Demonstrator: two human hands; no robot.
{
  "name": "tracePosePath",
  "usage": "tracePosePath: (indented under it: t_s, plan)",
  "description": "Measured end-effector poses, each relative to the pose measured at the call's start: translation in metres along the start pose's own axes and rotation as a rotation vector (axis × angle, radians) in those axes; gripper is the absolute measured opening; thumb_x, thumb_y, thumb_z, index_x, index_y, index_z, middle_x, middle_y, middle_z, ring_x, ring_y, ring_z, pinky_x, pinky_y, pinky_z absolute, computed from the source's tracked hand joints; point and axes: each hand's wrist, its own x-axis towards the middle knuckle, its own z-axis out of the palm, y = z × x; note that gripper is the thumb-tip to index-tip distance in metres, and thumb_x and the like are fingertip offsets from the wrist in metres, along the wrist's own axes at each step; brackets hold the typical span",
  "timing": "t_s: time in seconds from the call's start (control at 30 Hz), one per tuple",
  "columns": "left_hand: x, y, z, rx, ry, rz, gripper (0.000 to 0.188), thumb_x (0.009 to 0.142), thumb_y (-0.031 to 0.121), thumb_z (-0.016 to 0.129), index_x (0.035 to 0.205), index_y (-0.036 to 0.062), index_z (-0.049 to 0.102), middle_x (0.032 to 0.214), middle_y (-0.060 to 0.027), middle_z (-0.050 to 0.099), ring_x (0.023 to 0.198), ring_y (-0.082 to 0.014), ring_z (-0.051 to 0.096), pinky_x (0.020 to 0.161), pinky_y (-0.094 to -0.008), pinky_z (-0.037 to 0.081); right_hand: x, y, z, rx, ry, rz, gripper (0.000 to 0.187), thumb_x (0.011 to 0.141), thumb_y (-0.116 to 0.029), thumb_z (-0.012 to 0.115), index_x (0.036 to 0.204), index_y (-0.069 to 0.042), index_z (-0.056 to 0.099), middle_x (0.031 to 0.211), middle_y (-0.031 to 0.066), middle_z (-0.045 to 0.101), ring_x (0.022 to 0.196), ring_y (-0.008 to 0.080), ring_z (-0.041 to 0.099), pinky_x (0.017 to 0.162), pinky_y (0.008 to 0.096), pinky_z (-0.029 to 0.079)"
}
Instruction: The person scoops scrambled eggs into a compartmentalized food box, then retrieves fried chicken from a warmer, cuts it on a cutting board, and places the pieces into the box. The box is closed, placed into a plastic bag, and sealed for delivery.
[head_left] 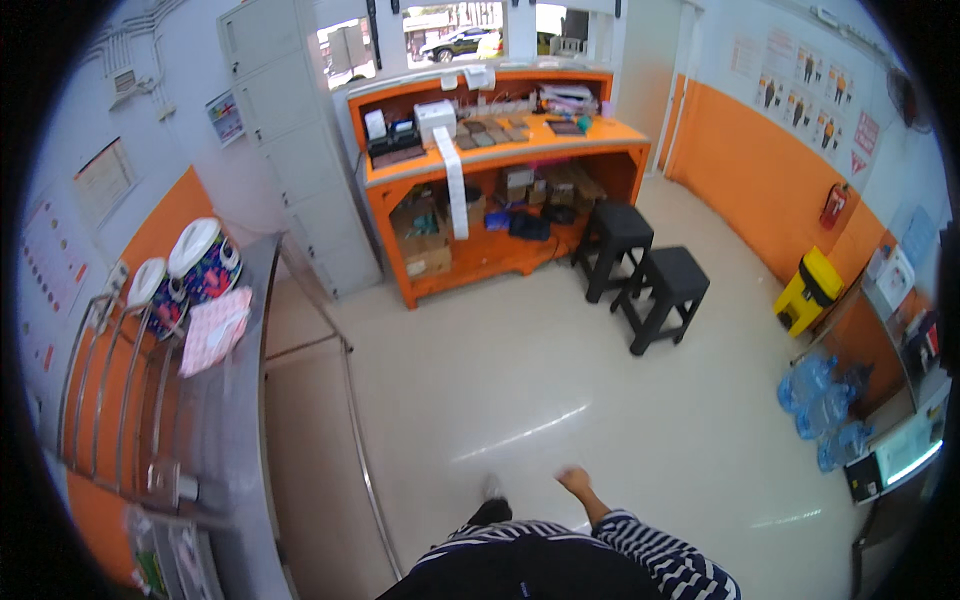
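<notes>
My right hand (573, 481) hangs over the pale tiled floor in front of my body, its fingers loosely curled and nothing seen in them. A black-and-white striped sleeve (660, 555) covers that arm. My left hand is out of view. One shoe (493, 487) shows on the floor ahead of me. No object is within touch of the right hand; the closest furniture is a pair of black stools, one (665, 295) standing just in front of the other (615, 245).
An orange counter (400, 285) with a printer (435, 122) and a hanging paper strip (456, 190) stands ahead. At left is a metal table (225, 440) with patterned containers (205, 260) and pink cloth (215, 330). Right: yellow bin (812, 290), blue water bottles (822, 400), extinguisher (834, 206).
</notes>
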Motion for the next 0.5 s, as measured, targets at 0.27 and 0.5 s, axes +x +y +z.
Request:
tracePosePath:
  t_s: [0.27, 0.5]
  plan:
    - [0.074, 0.472, -0.216, -0.253, 0.369, 0.629, 0.051, 0.084, 0.046, 0.036, 0.076, 0.0037, 0.063, 0.076, -0.0186, 0.061, 0.075, -0.0367, 0.058, 0.069, -0.0454, 0.043, -0.038, 0.224, -0.089, -0.057, -0.279, 0.787, 0.041, 0.08, -0.04, 0.045, 0.109, -0.012, 0.055, 0.101, 0.0151, 0.059, 0.096, 0.0272, 0.056, 0.081, 0.0402, 0.043]
    - [0.051, 0.767, -0.321, -0.19, 0.449, 0.79, 0.059, 0.082, 0.057, 0.032, 0.098, 0.007, 0.06, 0.088, -0.018, 0.061, 0.088, -0.035, 0.056, 0.077, -0.0425, 0.042, 0.169, 0.177, -0.153, 0.052, -0.265, 0.687, 0.031, 0.073, -0.026, 0.054, 0.099, -0.009, 0.057, 0.1, 0.0122, 0.059, 0.089, 0.0273, 0.057, 0.076, 0.0391, 0.046]
